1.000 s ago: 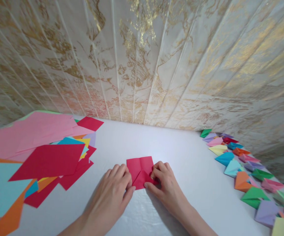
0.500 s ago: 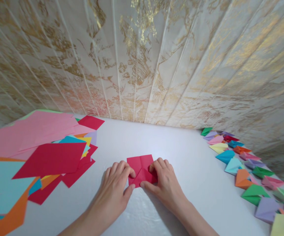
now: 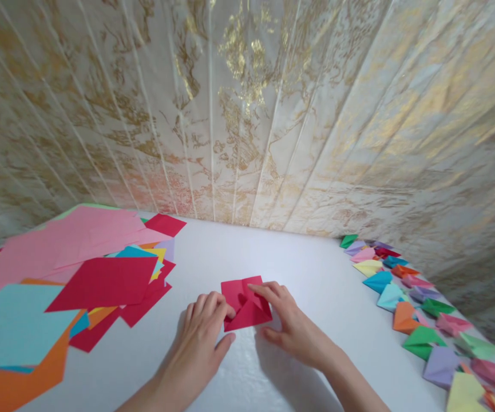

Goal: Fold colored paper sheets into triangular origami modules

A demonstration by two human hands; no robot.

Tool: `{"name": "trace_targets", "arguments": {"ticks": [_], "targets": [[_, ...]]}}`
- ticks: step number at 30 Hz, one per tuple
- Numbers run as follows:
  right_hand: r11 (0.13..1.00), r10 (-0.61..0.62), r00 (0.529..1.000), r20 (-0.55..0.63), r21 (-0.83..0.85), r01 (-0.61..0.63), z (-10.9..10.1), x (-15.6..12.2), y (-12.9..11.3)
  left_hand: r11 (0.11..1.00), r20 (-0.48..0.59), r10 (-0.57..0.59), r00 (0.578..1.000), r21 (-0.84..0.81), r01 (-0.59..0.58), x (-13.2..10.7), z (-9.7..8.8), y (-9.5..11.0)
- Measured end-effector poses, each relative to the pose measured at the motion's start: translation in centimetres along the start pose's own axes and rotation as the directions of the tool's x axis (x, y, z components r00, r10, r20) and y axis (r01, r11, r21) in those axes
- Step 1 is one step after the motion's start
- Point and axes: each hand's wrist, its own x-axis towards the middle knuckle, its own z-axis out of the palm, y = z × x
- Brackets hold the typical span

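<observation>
A small red paper piece [image 3: 247, 309], partly folded, lies on the white table [image 3: 238, 252] in front of me. My left hand [image 3: 200, 337] rests on the table with curled fingertips pressing the paper's left edge. My right hand [image 3: 292, 326] reaches from the right, its fingers stretched over the paper's top right part, the index tip near the middle crease and the thumb lying on the table.
A loose pile of coloured paper sheets [image 3: 67, 286] covers the table's left side, red, pink, turquoise and orange among them. Several folded coloured paper pieces [image 3: 419, 320] lie in a band along the right edge. A gold-patterned wall [image 3: 247, 114] stands behind.
My right hand has moved from gripping the paper's lower right to stretching its fingers across the top. The lower flap is now folded up. The camera tilted slightly.
</observation>
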Motion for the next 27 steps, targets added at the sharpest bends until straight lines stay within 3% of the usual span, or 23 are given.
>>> {"name": "trace_targets", "arguments": {"ticks": [5,7,9,11,13,15,16,18,20,22,25,27], "targets": [[0.987,0.008,0.985,-0.170,0.156,0.019,1.6,1.5,-3.3,0.993,-0.191,0.099,0.977,0.075,-0.086,1.9,-1.7,1.6],[0.957,0.072,0.969,-0.237,0.291,0.000,1.7,1.8,-3.3,0.985,-0.334,0.164,0.928,0.109,-0.135,2.8,-2.6,2.3],[0.901,0.166,0.945,-0.283,0.434,-0.028,1.8,1.8,-2.6,0.963,-0.398,0.267,0.878,0.139,-0.230,3.3,-2.9,2.9],[0.842,0.236,0.936,-0.263,0.537,-0.061,2.0,1.5,-1.3,0.944,-0.305,0.327,0.894,0.141,-0.297,3.4,-2.3,3.2],[0.785,0.275,0.943,-0.189,0.610,-0.106,2.2,0.7,0.0,0.943,-0.111,0.323,0.940,0.121,-0.310,3.3,-1.0,2.9],[0.755,0.306,0.944,-0.120,0.635,-0.164,2.0,-0.6,1.0,0.945,0.017,0.307,0.952,0.108,-0.307,3.1,0.4,2.1],[0.770,0.319,0.941,-0.114,0.610,-0.188,1.6,-1.4,1.3,0.945,0.048,0.308,0.950,0.103,-0.311,3.1,0.9,1.7],[0.892,0.306,0.933,-0.190,0.399,-0.211,0.5,-2.6,1.7,0.947,0.069,0.302,0.951,0.092,-0.308,3.3,1.6,0.9],[0.987,0.158,0.955,-0.252,0.056,-0.149,-0.9,-3.2,1.6,0.948,0.082,0.301,0.950,0.085,-0.307,3.5,1.8,0.4],[0.989,-0.012,0.987,-0.160,-0.150,-0.012,-2.1,-2.8,1.5,0.947,0.092,0.303,0.949,0.081,-0.310,3.8,1.8,0.2],[0.966,-0.161,0.987,0.024,-0.198,0.163,-2.6,-1.3,1.7,0.946,0.102,0.303,0.948,0.087,-0.312,4.1,1.7,0.1],[0.968,-0.177,0.983,0.056,-0.172,0.184,-2.2,-0.4,2.1,0.947,0.106,0.298,0.949,0.091,-0.308,4.0,1.7,0.1]]}}
